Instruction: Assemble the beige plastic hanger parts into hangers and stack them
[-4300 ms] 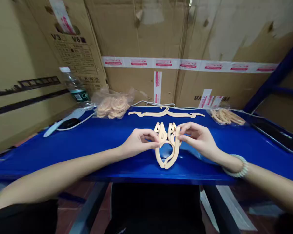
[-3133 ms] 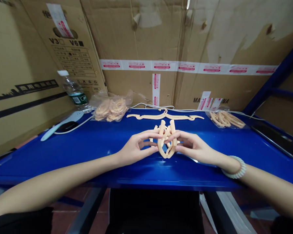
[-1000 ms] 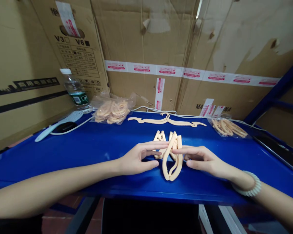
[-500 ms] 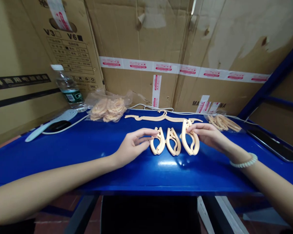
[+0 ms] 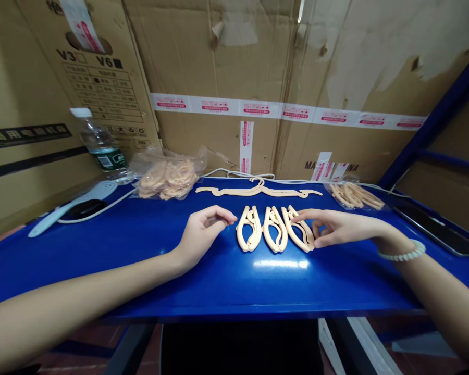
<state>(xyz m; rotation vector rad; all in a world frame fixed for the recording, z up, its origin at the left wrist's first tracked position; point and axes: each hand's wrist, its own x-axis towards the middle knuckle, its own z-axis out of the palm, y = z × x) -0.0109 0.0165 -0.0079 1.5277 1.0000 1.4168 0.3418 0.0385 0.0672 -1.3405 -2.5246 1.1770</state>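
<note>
Three folded cream folding hangers lie side by side on the blue table [image 5: 203, 281]: the left one [image 5: 241, 234], the middle one [image 5: 270, 237] and the tilted right one [image 5: 297, 235]. My right hand [image 5: 336, 227] grips the right hanger, index finger across its upper part and thumb at its lower right side. Just left of the left hanger is my left hand [image 5: 205, 232], apart from it, with fingers curled together and nothing in them. Behind the row lies an unfolded cream hanger [image 5: 240, 191], arms spread and hook towards the back.
A clear bag of cream hangers [image 5: 168, 177] lies back left, a smaller bag [image 5: 354, 195] back right. Beyond the left bag stands a water bottle [image 5: 103, 148]. A light-blue brush [image 5: 74, 203], a black mouse [image 5: 86, 209] and a dark phone-like slab [image 5: 441, 226] flank the space. Cardboard [image 5: 211, 67] walls the back.
My right hand has lowered the right hanger onto the table beside the others, where it now leans left. My left hand has drawn back leftwards off the left hanger.
</note>
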